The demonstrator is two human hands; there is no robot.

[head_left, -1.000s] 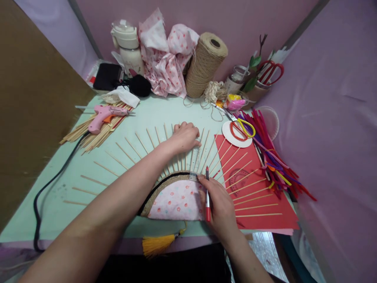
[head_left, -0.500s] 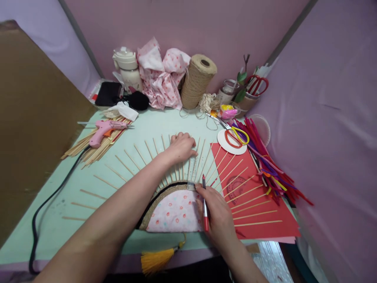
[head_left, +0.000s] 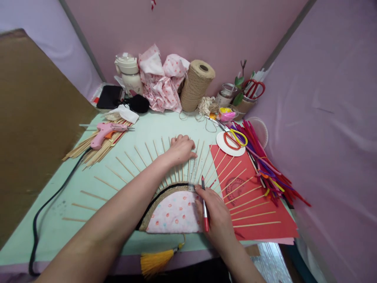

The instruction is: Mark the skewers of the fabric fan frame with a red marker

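Observation:
A half-round fan lies on the table, its pink flower-print cloth [head_left: 171,212] edged with a twine band and a black strip [head_left: 157,195]. Thin wooden sticks [head_left: 141,154] spread outward from it. Across the sticks near the middle lies a clear ruler [head_left: 193,169]. At the ruler's far end, my left hand [head_left: 183,150] has its fingers curled down on it. My right hand [head_left: 217,210] grips a red-and-dark pen [head_left: 205,212], tip pointing away from me, while its fingertips touch the ruler's near end. A yellow tassel [head_left: 156,262] hangs at the fan's near edge.
A pink glue gun [head_left: 103,133] rests on spare sticks [head_left: 78,148] at left, its cord trailing forward. Red paper [head_left: 265,230], scissors [head_left: 234,138] and pipe cleaners [head_left: 275,173] lie right. A bottle [head_left: 129,76], bunched cloth [head_left: 165,92] and twine spool [head_left: 196,88] stand behind.
The view has tilted slightly, so the things at the back sit a little lower. Both hands, the ruler and the pen stay in nearly the same place.

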